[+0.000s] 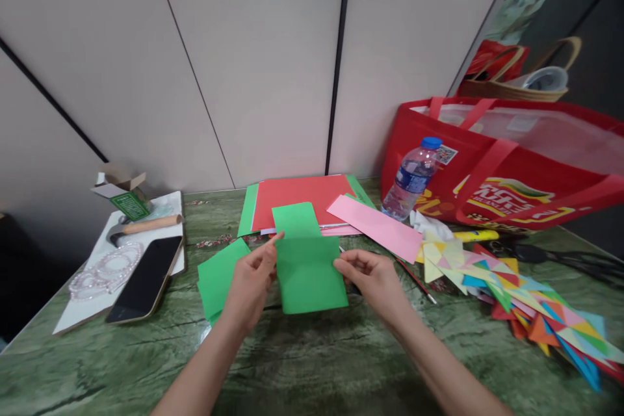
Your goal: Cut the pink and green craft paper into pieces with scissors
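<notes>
Between my two hands, above the table, is a green paper sheet (312, 276) with a faint crease across it. My left hand (254, 276) pinches its left edge near the top, index finger pointing up. At the opposite edge, my right hand (373, 276) grips the paper between thumb and fingers. Behind the held sheet lies a green paper strip (297, 218). More green paper pieces (221, 276) rest on the table just left of my left hand, partly covered by it. A pink paper strip (375, 227) lies beyond my right hand.
Red sheets (297, 192) are stacked at the back. On the right stand a water bottle (412, 182) and a red bag (507, 162), with folded colored paper pieces (536, 299) in front. A phone (146, 279), hammer (146, 226), beads (107, 270) and small box (125, 198) are left.
</notes>
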`<state>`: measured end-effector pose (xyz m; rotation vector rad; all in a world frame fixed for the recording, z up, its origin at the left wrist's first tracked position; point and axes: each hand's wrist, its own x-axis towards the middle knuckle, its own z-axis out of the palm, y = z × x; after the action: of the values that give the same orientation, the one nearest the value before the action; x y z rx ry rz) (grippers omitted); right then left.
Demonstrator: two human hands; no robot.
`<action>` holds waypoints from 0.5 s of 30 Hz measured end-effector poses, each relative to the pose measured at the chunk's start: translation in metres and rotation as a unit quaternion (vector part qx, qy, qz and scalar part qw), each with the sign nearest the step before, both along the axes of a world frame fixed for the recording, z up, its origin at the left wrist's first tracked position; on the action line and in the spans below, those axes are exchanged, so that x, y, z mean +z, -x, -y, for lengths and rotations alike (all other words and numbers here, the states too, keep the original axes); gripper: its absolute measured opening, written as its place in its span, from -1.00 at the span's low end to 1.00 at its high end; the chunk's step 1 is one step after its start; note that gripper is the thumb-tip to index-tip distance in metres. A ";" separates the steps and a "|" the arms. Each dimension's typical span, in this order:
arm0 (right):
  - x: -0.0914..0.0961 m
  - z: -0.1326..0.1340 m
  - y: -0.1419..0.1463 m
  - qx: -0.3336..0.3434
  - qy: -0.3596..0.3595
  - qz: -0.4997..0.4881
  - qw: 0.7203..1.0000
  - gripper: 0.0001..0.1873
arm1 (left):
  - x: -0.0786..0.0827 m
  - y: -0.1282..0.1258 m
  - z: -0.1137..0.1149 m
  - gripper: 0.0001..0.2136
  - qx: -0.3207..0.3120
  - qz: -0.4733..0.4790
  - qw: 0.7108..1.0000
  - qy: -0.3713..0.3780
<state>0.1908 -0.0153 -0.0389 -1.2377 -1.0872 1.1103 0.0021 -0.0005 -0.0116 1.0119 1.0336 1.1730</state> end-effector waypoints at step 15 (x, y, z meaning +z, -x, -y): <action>-0.008 -0.007 -0.010 -0.053 0.002 -0.080 0.995 -0.69 | -0.011 -0.015 0.010 -0.70 -0.057 -0.014 0.995 0.081</action>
<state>0.2005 -0.0082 -0.0469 -1.1747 -0.8880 1.1116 0.0169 -0.0108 -0.0230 0.9490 1.0615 0.9682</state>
